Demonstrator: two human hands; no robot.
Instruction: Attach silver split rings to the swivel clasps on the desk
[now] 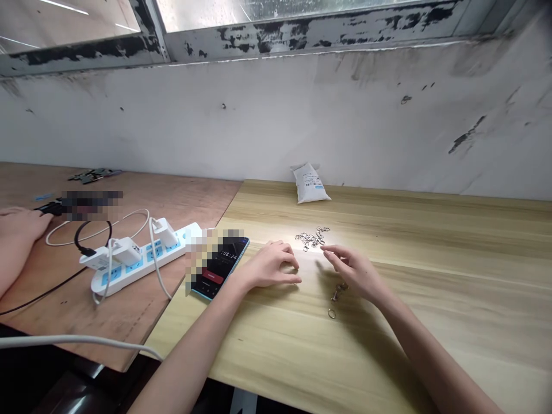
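Observation:
My left hand (275, 265) is over the light wooden table, thumb and fingers curved and apart with nothing between them. My right hand (351, 271) reaches in from the right with its fingers stretched out. Its fingertips are beside a small pile of metal clasps and rings (311, 238), and I see nothing held in them. Below my right hand lie a few more metal clasps (335, 294), partly covered by it, and a single split ring (332, 314). A phone (219, 267) showing a timer lies left of my left hand, by the wrist.
A white plastic packet (311, 184) stands near the wall (267, 126). On the brown table to the left are a power strip (146, 259) with chargers and cables, and dark parts (92, 175). Another person's hand (26, 221) is at the far left.

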